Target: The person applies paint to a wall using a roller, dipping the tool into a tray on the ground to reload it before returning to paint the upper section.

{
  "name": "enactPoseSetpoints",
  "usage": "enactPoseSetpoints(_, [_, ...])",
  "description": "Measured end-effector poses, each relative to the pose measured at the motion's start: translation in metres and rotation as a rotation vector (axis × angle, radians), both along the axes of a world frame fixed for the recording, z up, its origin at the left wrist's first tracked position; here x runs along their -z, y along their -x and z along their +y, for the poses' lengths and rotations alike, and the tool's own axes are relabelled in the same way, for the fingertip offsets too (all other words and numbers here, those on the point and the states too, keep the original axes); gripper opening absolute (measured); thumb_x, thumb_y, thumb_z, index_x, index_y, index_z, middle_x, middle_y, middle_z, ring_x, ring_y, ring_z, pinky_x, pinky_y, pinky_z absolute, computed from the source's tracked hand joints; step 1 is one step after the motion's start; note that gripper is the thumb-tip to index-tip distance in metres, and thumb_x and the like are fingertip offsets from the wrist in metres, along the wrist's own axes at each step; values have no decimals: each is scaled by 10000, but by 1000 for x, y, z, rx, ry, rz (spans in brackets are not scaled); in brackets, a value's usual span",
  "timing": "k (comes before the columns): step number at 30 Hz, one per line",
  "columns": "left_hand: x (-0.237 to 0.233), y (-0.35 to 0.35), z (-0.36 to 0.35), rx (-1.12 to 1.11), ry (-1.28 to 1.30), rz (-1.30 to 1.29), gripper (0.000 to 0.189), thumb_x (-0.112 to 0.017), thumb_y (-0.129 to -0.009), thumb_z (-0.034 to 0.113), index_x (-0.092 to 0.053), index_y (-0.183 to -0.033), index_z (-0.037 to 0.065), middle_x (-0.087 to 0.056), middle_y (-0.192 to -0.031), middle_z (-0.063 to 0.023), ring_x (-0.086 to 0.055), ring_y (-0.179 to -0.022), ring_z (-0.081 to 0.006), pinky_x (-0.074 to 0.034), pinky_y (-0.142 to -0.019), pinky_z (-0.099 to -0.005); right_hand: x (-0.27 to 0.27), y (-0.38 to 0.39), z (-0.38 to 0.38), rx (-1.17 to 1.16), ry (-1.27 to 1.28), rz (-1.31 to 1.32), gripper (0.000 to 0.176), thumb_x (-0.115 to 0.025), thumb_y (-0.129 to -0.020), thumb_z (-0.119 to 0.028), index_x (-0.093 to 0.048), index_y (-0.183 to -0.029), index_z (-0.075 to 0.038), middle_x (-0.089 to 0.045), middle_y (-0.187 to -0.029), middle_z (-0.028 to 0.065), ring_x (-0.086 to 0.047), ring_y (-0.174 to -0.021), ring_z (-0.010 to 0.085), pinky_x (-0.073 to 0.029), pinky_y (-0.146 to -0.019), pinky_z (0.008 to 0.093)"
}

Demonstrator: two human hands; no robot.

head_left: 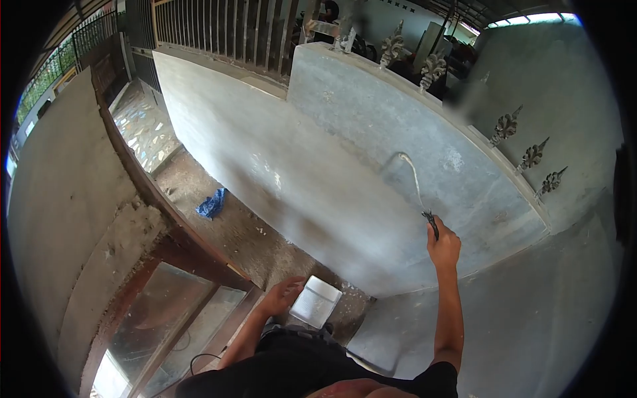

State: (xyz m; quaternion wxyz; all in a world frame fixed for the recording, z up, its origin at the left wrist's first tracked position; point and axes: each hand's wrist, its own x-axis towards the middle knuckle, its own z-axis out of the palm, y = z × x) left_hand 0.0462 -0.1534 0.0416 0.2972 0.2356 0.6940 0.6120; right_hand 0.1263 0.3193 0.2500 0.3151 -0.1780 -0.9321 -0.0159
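Out to the right, my right hand [444, 246] is closed around a dark-handled tool [432, 224], held in front of the grey wall [371, 192]. A pale cord-like strip [414, 174] curves on the wall above the tool; whether the two touch is hard to tell. Low in the middle, my left hand [283, 296] has its fingers spread beside a white rectangular object [316, 302]. It seems to hold nothing.
A crumpled blue item [212, 203] lies on the dirt floor to the left. Ornamental metal spikes [506, 125] line the wall top, with a metal railing [225, 30] behind. A rough concrete edge [136, 229] stands at left, above glass panes [159, 312].
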Motion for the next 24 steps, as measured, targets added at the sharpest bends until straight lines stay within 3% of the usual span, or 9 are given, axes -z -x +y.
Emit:
enactPoseSetpoints(6, [5,-8,-35,-110,18,60,491,-644,-1141,324,-602,-1552,59,-681,-1505,-145,-664,-1366,-285,-516,-1143,-441,6,186,-65,-168,-22,92,309,-746,-1023,-360,-778,-1268,-174,-745,-750,138,-738,-693,392,-581,-637,521])
enactPoseSetpoints(9, [9,-21,-53,-255,-33,89,483,-673,-1119,329,-635,-1506,43,-723,-1440,-178,-701,-1332,-333,-555,-1107,-475,-8,290,-115,-233,-3,106,282,-742,-1019,-375,-781,-1202,-164,-739,-737,159,-749,-710,414,-594,-656,543])
enactPoseSetpoints(13, [1,-31,-64,-295,25,83,488,-668,-1125,335,-634,-1509,35,-721,-1442,-171,-704,-1324,-324,-556,-1099,-469,-24,355,-156,-271,18,101,282,-738,-1024,-373,-770,-1164,-130,-748,-756,161,-755,-724,414,-603,-676,540])
enactPoseSetpoints(18, [17,-30,-48,-279,-14,60,503,-665,-1127,355,-640,-1507,27,-705,-1471,-156,-701,-1311,-298,-556,-1087,-447,-19,275,-125,-186,97,6,263,-727,-1043,-361,-768,-1164,-131,-748,-751,139,-754,-723,389,-595,-658,523])
enactPoseSetpoints(24, [22,-16,0,-86,17,35,499,-665,-1125,357,-637,-1524,59,-696,-1491,-146,-681,-1340,-302,-529,-1120,-450,34,56,-22,-8,98,39,264,-767,-1019,-329,-761,-1238,-180,-745,-757,124,-747,-710,357,-581,-628,473])
